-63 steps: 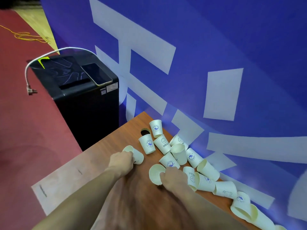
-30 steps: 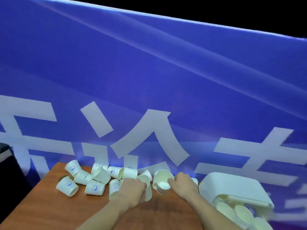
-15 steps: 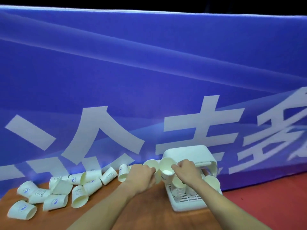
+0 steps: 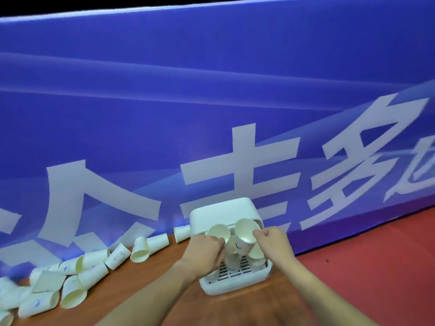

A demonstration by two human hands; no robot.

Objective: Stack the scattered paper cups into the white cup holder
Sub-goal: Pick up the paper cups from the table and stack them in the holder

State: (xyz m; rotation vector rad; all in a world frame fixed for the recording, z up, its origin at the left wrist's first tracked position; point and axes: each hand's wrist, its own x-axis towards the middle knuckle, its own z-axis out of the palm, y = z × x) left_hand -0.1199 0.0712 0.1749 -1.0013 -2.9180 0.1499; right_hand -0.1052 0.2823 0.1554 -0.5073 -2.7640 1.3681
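We see a wooden table point(image 4: 150, 290). On it lie scattered paper cups point(image 4: 70, 288), tipped over. The white cup holder point(image 4: 235, 284) stands at its right end.

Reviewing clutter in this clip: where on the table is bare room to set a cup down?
Bare wood lies on the table between the scattered cups and the white cup holder. Crowded: the table's left end, the strip along the banner, and the holder's tray under both hands.

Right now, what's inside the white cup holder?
Inside the white cup holder: paper cup stacks standing on its slotted tray. Left hand and right hand, each holding a cup, cover the rest; no count possible.
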